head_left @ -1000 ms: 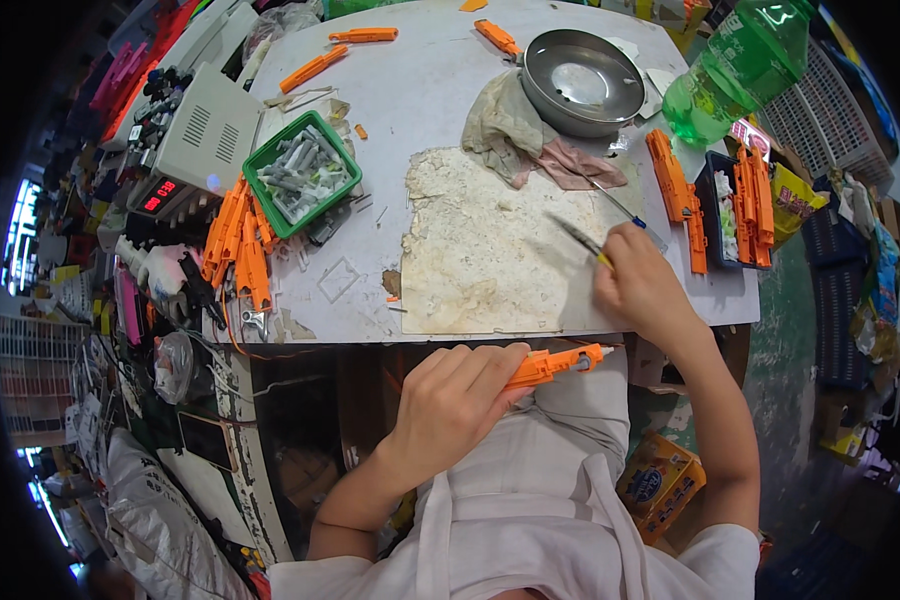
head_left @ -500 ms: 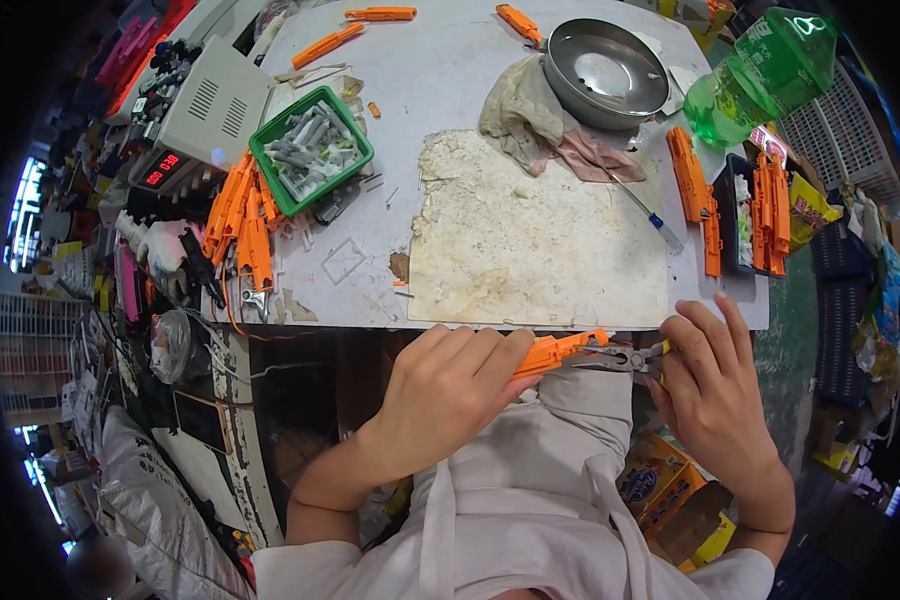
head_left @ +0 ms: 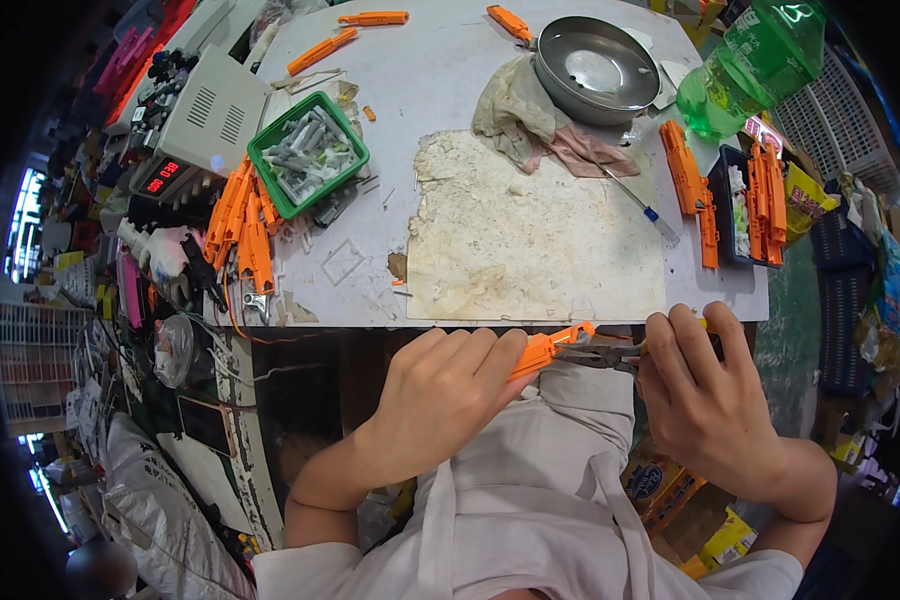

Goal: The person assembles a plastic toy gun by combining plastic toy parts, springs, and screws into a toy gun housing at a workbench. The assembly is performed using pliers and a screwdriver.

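An orange plastic part [head_left: 543,352], long and narrow with a hooked end, is gripped in my left hand [head_left: 450,390] just off the table's front edge. Closed around the handles of a pair of pliers [head_left: 602,356] is my right hand [head_left: 705,395]. The pliers' jaws point left and meet the orange part near its far end; whether they pinch it I cannot tell. Both hands are above my lap. Most of the orange part's near half is hidden in my left palm.
A worn paper sheet [head_left: 540,235] lies on the white table. Around it are a green basket [head_left: 356,165] of small grey pieces, orange parts [head_left: 238,215], a metal bowl [head_left: 560,90], a cloth [head_left: 515,110], a screwdriver [head_left: 642,205], a green bottle [head_left: 760,65] and a black bin [head_left: 733,165].
The pliers have turned and moved left, so their jaws now reach the orange part. My right hand has turned with them, its elbow swinging outward. The left hand is almost still.
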Available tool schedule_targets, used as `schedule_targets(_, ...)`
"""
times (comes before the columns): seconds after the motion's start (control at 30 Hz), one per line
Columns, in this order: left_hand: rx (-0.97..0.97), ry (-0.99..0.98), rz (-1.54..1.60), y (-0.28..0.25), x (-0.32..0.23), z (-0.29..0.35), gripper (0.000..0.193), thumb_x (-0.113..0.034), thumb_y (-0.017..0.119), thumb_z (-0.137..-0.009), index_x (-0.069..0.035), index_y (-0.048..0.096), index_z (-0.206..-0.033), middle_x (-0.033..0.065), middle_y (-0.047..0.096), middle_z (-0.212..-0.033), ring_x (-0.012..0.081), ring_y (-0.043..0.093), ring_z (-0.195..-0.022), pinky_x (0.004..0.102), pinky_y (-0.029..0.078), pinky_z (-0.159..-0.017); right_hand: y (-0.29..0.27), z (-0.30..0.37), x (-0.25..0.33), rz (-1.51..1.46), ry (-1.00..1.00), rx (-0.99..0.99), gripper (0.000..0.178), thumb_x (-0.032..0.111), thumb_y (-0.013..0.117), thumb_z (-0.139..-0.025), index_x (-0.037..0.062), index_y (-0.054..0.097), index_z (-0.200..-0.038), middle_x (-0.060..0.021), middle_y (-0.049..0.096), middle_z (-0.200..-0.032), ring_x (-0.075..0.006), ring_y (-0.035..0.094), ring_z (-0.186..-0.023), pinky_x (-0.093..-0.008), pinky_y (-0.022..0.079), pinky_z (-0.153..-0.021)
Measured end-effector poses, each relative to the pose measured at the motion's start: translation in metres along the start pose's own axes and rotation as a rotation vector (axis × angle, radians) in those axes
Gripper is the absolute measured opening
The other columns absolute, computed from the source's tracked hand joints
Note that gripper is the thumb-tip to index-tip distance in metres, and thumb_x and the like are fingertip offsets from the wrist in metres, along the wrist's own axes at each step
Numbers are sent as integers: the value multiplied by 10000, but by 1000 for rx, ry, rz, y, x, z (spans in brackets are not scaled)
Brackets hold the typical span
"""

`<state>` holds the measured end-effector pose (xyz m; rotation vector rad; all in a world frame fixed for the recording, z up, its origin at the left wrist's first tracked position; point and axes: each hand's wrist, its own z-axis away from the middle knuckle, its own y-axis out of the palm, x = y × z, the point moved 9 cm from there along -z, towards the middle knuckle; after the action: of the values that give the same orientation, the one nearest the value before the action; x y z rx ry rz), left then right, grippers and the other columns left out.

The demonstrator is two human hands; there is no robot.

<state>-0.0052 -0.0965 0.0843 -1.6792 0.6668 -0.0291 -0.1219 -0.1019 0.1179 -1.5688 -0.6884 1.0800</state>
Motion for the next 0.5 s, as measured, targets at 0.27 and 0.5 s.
schedule_targets(0.27, -32, 121, -11, 5, -4, 5, 322, -194, 757, -713, -17, 620, -946, 24, 505, -650, 162, 496, -543, 289, 372, -493, 5, -6, 8, 81, -109, -2, 249, 130, 555, -711, -95, 622, -791, -169, 559, -888, -301, 501, -916, -455, 442, -774)
schedule_targets(0.5, 4, 182, -92, 10, -7, 8, 318, -189, 767, -697, -12, 617, -915, 22, 483, -628, 149, 489, -538, 280, 372, -490, 14, -11, 16, 125, -215, -1, 250, 143, 560, -666, -85, 624, -748, -145, 553, -779, -279, 517, -807, -400, 423, -685)
